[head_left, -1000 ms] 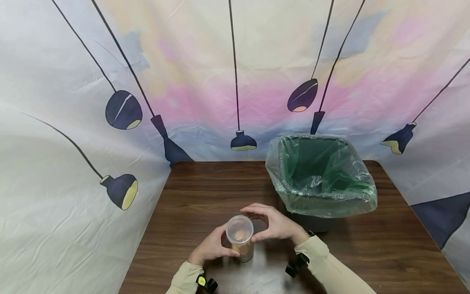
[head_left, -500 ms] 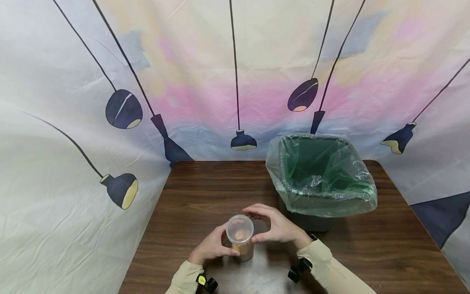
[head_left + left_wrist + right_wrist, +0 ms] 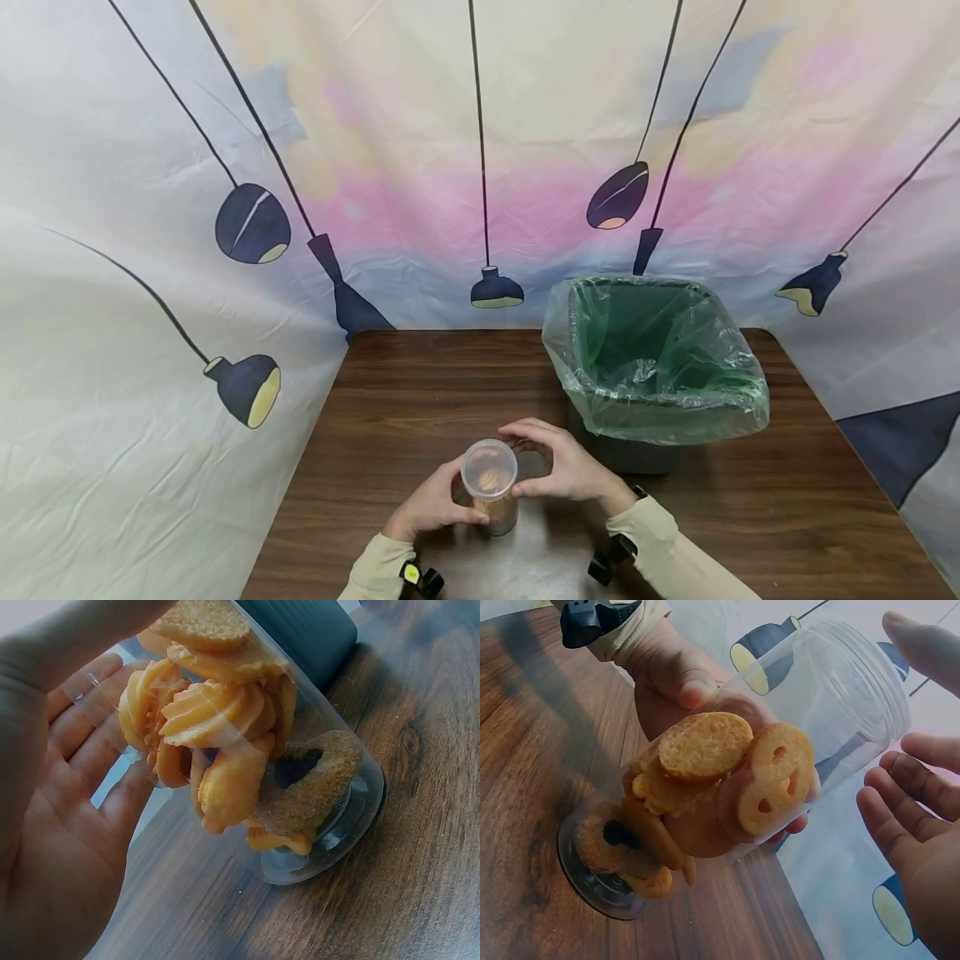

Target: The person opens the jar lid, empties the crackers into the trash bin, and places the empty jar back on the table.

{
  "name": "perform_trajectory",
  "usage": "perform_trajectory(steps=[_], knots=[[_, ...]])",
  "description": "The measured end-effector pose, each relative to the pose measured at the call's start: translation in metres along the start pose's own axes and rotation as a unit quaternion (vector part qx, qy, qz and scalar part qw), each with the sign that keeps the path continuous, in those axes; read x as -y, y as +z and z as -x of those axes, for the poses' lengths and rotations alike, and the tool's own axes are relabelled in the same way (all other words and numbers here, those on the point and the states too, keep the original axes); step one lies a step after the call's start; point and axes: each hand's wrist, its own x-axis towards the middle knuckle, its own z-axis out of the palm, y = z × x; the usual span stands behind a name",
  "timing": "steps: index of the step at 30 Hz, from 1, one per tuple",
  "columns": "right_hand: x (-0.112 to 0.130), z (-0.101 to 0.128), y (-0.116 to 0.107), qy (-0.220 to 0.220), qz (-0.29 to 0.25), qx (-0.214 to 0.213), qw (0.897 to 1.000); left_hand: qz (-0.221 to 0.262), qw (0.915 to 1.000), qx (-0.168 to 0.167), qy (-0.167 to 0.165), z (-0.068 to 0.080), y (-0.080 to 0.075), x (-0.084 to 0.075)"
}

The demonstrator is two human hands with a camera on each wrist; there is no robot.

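A clear plastic jar (image 3: 499,517) of cookies stands upright at the near middle of the table, with a translucent lid (image 3: 489,467) on top. My left hand (image 3: 431,502) grips its side, thumb in front and fingers behind. Through the wall in the left wrist view show swirled golden cookies (image 3: 214,716) and a sugar-coated ring cookie (image 3: 315,784). My right hand (image 3: 567,468) is at the lid's right side, thumb and fingers spread and loosely bent. In the right wrist view its fingertips (image 3: 922,750) are beside the lid edge; whether they touch it I cannot tell.
Behind and right of the hands stands a dark bin (image 3: 637,457) lined with a green translucent bag (image 3: 675,421). The brown wooden table (image 3: 420,375) ends at a hanging cloth (image 3: 420,167) printed with lamps.
My right hand and wrist have shifted slightly to the right. The left hand and the jar have stayed in place.
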Motion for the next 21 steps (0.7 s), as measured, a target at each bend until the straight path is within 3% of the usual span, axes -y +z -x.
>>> perform_trajectory(steps=[6,11,14,21], knots=[[-0.023,0.009,0.007,-0.004,-0.005,-0.009,1.0,-0.007,1.0,0.001,0.004,0.0,0.0,-0.019],[-0.026,0.011,0.008,0.005,-0.015,-0.006,1.0,-0.007,0.9999,0.0,0.01,-0.001,-0.001,-0.03],[-0.024,0.011,0.008,0.01,-0.018,-0.007,1.0,-0.009,0.9999,-0.003,0.013,-0.001,-0.001,-0.028],[-0.009,0.008,0.006,0.004,-0.019,-0.01,1.0,-0.02,0.9998,-0.01,0.001,0.0,0.001,-0.004]])
